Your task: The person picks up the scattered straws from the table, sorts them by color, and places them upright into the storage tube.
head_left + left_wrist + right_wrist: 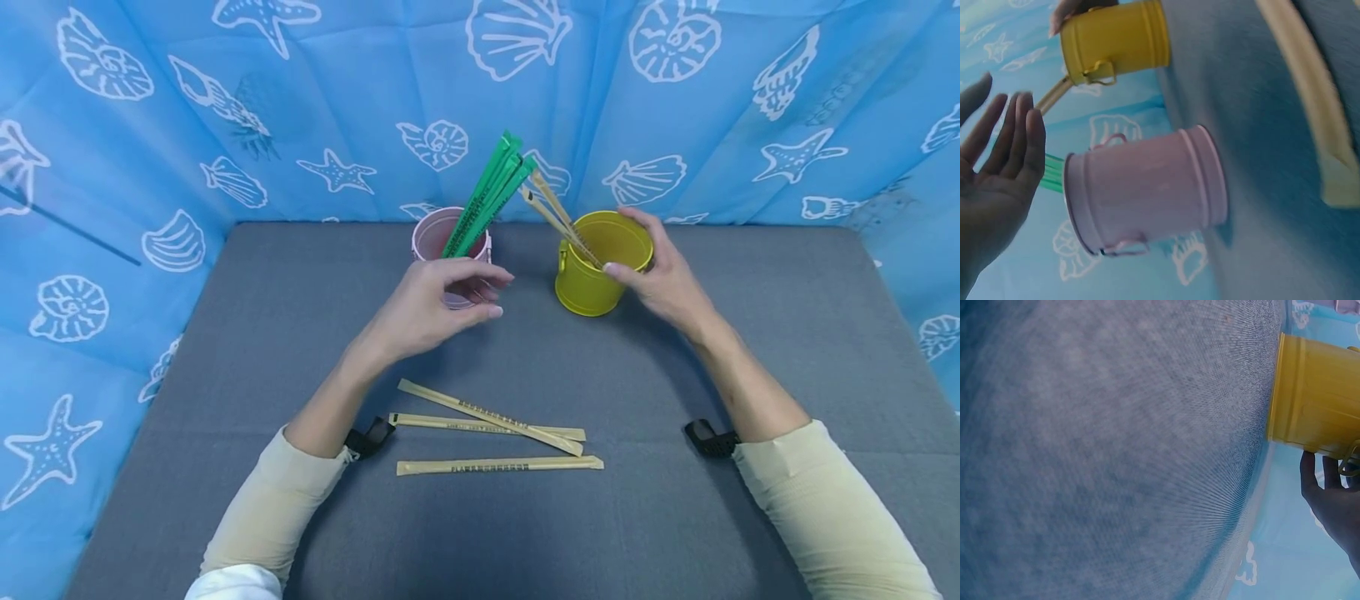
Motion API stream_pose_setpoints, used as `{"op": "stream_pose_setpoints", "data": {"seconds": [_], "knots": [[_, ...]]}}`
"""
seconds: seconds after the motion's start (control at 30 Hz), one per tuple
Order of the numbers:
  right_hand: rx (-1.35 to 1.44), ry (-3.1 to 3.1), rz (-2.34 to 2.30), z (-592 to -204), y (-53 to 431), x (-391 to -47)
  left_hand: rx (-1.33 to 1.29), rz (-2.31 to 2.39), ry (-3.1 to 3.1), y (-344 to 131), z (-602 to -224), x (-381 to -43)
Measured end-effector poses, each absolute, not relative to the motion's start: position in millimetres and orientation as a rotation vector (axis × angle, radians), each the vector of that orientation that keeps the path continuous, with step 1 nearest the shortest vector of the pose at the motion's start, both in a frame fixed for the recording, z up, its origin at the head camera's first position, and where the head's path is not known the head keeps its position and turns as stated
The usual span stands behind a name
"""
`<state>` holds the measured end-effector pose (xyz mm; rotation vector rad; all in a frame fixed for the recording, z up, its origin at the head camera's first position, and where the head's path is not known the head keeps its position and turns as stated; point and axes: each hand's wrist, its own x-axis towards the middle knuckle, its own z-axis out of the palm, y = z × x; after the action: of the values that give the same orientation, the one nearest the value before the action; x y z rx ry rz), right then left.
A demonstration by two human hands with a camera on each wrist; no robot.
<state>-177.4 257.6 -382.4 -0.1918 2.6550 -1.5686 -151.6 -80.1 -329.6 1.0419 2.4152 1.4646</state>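
My left hand (423,308) hangs in front of the pink bucket (1147,187), fingers loosely bent, nothing between them and the thumb. Several green wrapped straws (487,200) lean up and to the right out of that bucket. With thumb and fingers at its rim, my right hand (671,279) holds the yellow bucket (588,287) from the right side. Two tan wrapped straws (557,218) stick out of the yellow bucket, tilted left. On the table nearer me lie three more tan wrapped straws (498,466), two of them crossing.
Both buckets stand near the back edge of the grey table (300,275). Behind it hangs a blue curtain (390,83) with white shell prints. Each wrist carries a black device, such as the strapped one (708,438) on the right.
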Motion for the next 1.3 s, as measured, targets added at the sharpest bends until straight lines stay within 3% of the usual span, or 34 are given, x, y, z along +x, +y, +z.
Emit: {"op": "stream_pose_setpoints", "data": {"seconds": [0.4, 1.3], "knots": [[-0.203, 2.652, -1.581, -383.3, 256.6, -177.8, 1.176, 1.287, 2.41, -104.4, -346.4, -140.5], [-0.209, 2.652, -1.587, -384.1, 256.5, -179.0, 0.838, 1.21, 2.104, -150.0, -390.0, -137.9]]}}
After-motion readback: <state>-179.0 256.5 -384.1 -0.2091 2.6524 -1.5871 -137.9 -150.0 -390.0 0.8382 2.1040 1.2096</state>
